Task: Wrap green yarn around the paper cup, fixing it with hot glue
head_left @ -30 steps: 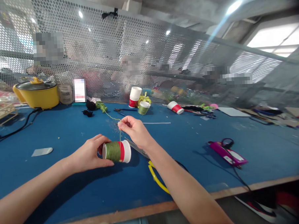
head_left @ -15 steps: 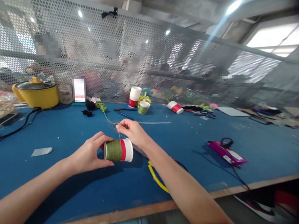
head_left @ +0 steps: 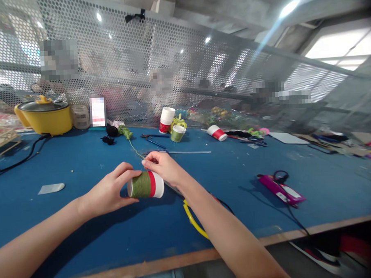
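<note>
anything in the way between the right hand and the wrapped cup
Nothing visible: the right hand is close above the wrapped cup, pinching the green yarn that runs to it. The left hand grips the cup's other end.

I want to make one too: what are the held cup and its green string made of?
Paper cup: probably smooth paper, with a white surface and flat red band. Green yarn: matte fibre, maybe cotton or wool; wound strands show.
</note>
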`<action>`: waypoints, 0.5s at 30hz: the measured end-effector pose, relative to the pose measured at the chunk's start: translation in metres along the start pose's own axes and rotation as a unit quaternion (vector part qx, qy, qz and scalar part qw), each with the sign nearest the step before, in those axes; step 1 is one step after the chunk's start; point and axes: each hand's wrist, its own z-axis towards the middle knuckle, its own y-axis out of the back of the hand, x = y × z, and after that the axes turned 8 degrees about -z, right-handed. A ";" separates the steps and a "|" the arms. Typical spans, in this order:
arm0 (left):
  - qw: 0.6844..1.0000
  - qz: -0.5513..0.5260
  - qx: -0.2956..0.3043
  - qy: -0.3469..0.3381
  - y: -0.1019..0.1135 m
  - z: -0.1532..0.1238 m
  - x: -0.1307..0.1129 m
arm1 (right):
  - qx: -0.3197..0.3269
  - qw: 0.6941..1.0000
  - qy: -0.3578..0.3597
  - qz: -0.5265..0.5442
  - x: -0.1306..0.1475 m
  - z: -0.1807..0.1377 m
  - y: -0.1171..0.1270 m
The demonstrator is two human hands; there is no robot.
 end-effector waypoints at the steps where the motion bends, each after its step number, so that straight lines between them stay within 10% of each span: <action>1: 1.000 0.006 0.000 -0.004 0.000 0.000 0.000 | 0.003 1.000 -0.002 -0.003 0.000 0.000 0.000; 15: 0.998 0.041 -0.008 -0.049 -0.006 -0.002 0.004 | 0.031 0.999 -0.009 0.003 -0.003 -0.001 0.000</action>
